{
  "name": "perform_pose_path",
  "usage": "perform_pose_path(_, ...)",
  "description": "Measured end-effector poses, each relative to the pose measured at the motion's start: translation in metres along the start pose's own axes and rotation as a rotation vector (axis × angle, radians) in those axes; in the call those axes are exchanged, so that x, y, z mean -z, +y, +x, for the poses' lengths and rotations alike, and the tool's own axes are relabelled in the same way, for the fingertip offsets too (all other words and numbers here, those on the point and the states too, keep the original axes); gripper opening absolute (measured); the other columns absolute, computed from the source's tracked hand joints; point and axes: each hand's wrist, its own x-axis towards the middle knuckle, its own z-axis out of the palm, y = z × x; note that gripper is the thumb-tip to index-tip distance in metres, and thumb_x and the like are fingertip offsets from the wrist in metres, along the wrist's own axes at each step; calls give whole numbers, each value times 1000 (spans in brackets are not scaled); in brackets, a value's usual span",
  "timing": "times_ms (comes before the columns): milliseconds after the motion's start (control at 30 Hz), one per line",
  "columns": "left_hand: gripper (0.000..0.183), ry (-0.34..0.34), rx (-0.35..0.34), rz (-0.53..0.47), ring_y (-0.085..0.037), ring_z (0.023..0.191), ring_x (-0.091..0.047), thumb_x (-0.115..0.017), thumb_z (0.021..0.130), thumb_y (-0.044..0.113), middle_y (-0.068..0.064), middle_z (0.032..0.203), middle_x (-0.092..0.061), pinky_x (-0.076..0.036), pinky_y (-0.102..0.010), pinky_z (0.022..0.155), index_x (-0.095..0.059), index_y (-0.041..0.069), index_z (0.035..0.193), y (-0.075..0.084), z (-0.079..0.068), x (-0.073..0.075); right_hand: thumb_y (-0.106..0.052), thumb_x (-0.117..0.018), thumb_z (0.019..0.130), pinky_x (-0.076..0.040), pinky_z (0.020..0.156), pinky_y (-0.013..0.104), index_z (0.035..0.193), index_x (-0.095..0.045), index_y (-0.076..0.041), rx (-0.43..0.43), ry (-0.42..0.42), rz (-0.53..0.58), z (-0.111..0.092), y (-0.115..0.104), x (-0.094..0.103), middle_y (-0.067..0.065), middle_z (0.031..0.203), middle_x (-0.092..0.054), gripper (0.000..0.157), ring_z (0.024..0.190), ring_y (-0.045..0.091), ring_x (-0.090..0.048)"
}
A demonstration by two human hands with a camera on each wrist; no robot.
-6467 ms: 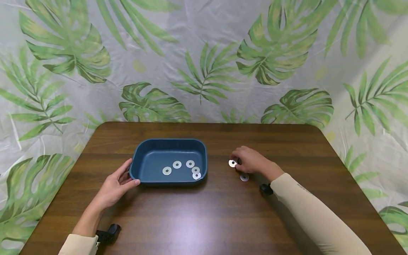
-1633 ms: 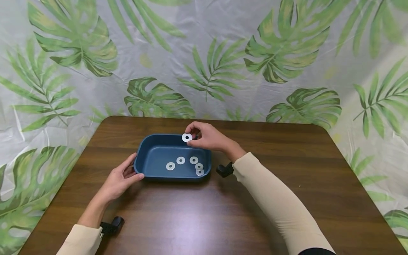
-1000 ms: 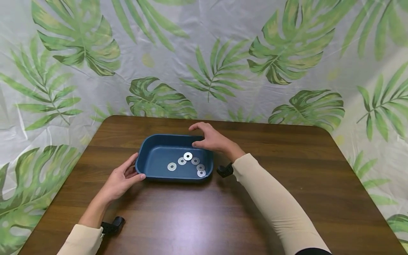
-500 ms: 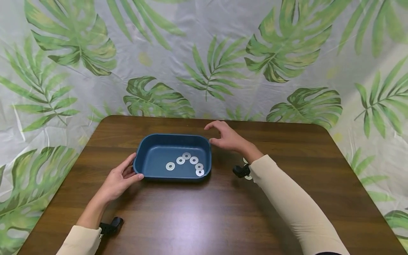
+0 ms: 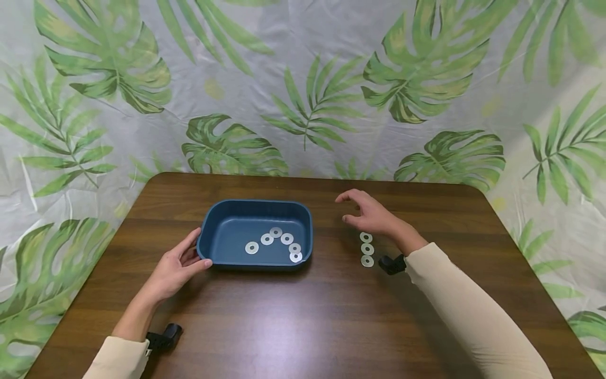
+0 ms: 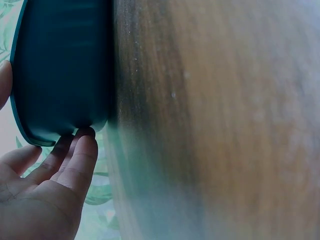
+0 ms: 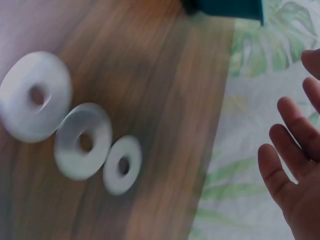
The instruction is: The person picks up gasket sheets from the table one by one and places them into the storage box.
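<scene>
A blue rectangular tray [image 5: 224, 229] sits on the table with several flat metal washers [image 5: 248, 248] lying on its floor, two of them overlapping at the right end. My left hand [image 5: 170, 271] holds the tray's left end, thumb at the near corner and fingers against the side wall. In the left wrist view, fingertips [image 6: 86, 142] press on the tray's outer wall. My right hand [image 5: 374, 215] hovers right of the tray with nothing in it, thumb and fingers apart. Just below it, three more washers [image 5: 363, 261] lie in a column on the wood, close together.
The brown wooden table [image 5: 284, 321] has rounded far corners. A pale cloth [image 5: 322, 31] printed with green leaves hangs behind it. Black wrist cameras [image 5: 392, 264] are strapped to both wrists.
My right hand brought a washer over the tray and let it drop in. It then moved back right, uncovering the three washers on the table. My left hand stays at the tray.
</scene>
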Motion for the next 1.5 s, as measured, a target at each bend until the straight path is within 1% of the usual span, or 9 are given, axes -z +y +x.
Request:
perform_pose_path(200, 79, 1, -4, 8, -38, 125, -43, -65, 86, 23, -23, 146, -30, -48, -12, 85, -16, 13, 148, 0, 0, 0, -12, -60, 85, -43, 90, 52, 120, -50, -12, -42, 0, 21, -23, 17, 4, 8, 126, -49, 36, 120, 28, -44)
perform_pose_path(333, 79, 0, -9, 7, -38, 125, -43, -65, 86, 23, -22, 146, -30, -48, -12, 85, -16, 13, 148, 0, 1, 0, -9, -60, 84, -45, 88, 52, 121, -50, -7, -69, -4, 24, -38, 29, 3, 10, 125, -50, 38, 118, 29, -46)
perform_pose_path(433, 80, -2, -8, 7, -38, 125, -43, -65, 86, 22, -22, 146, -29, -48, -11, 84, -16, 13, 148, 0, 1, 0, -6, -60, 83, -45, 86, 52, 121, -51, -4, -67, 3, 7, -47, 38, 1, 11, 123, -51, 39, 116, 31, -48)
perform_pose_path(700, 80, -4, -5, 6, -38, 125, -42, -65, 86, 23, -22, 146, -30, -47, -10, 84, -16, 12, 148, 1, 0, 0, -3, -63, 81, -45, 88, 53, 118, -54, -4, -76, 31, 19, -63, 53, 0, 12, 121, -54, 38, 113, 32, -51)
perform_pose_path(867, 80, 0, 1, 14, -38, 125, -42, -65, 86, 23, -22, 146, -29, -47, -10, 84, -16, 12, 148, 2, 0, 0, -1, -62, 81, -46, 84, 48, 115, -57, -8, -67, 28, -26, -65, 59, -1, 10, 116, -58, 35, 106, 29, -53)
perform_pose_path(1033, 80, 0, 6, 8, -38, 125, -43, -65, 86, 23, -22, 146, -30, -47, -11, 84, -15, 11, 148, 1, -1, -1, 0, -63, 80, -46, 83, 46, 111, -60, -8, -47, 19, -75, -62, 64, -3, 8, 110, -60, 32, 100, 26, -55)
perform_pose_path(1167, 80, 1, 11, 2, -39, 124, -43, -65, 86, 22, -23, 146, -30, -48, -12, 84, -15, 11, 148, 1, -1, -2, 0, -63, 80, -47, 79, 42, 110, -63, -8, -36, -15, -101, -58, 67, -6, 9, 106, -61, 31, 93, 24, -56)
perform_pose_path(1333, 80, -1, 6, -11, -40, 124, -42, -64, 86, 21, -23, 146, -29, -48, -12, 83, -15, 10, 148, 0, 0, -2, -1, -62, 80, -46, 75, 36, 113, -64, -11, -47, -69, -130, -54, 70, -9, 8, 104, -59, 35, 88, 20, -54)
perform_pose_path(1500, 80, -4, 6, -19, -39, 125, -41, -65, 86, 21, -22, 147, -28, -48, -11, 83, -15, 11, 148, 0, 0, -1, -5, -63, 82, -39, 71, 30, 116, -63, -16, -37, -145, -185, -47, 71, -9, 6, 100, -57, 36, 83, 18, -48)
